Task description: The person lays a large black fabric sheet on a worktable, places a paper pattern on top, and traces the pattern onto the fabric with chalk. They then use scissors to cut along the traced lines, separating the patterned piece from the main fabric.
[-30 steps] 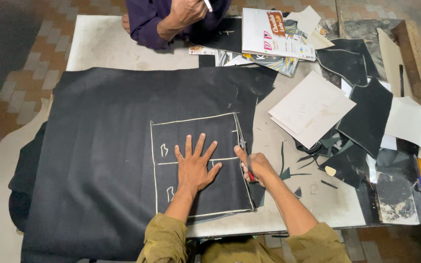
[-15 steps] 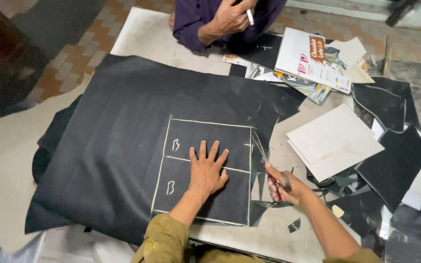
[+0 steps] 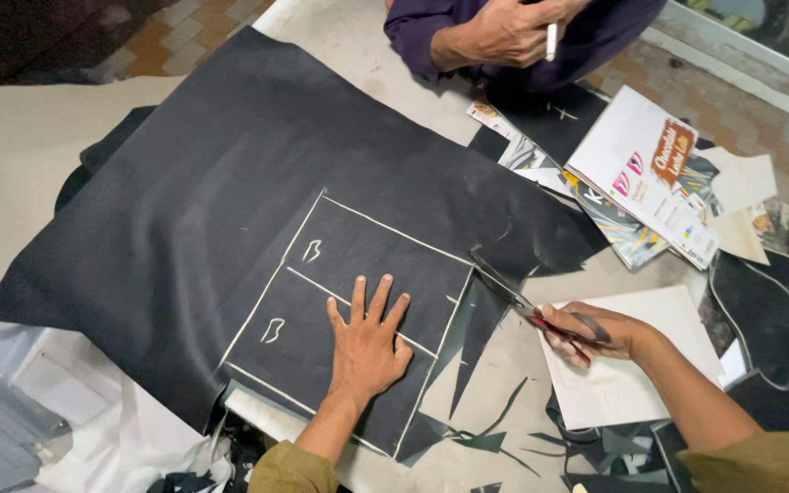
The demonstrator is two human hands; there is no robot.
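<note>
A black sheet (image 3: pixel 230 210) lies spread over the table (image 3: pixel 340 36), its left and near edges hanging past the table's side. A chalk rectangle (image 3: pixel 358 301), split by one cross line into two panels, each with a small chalk mark, sits on the sheet's near right part, close to the person, probably so that it can be cut without reaching. The right edge of the rectangle is already parted from the sheet along most of its length; loose black slivers (image 3: pixel 481 429) lie on the bare table beside it.

The left hand (image 3: pixel 367 342) lies flat on the near panel, palm down, fingers fully spread, gripping nothing; it appears to pin the sheet so that the line stays taut against the blades. The right hand (image 3: pixel 591 333) is closed through the handles of the scissors (image 3: pixel 527 306), which point far and left; the blades, slightly parted, meet the sheet at the rectangle's far right corner.

To the right, under the right wrist, lies a white card (image 3: pixel 632 383); beyond it, more black offcuts (image 3: pixel 769 301). Further off lie printed papers (image 3: pixel 650 183). At the far edge another person's hands (image 3: pixel 504 32) hold a small white stick (image 3: pixel 552 41).
</note>
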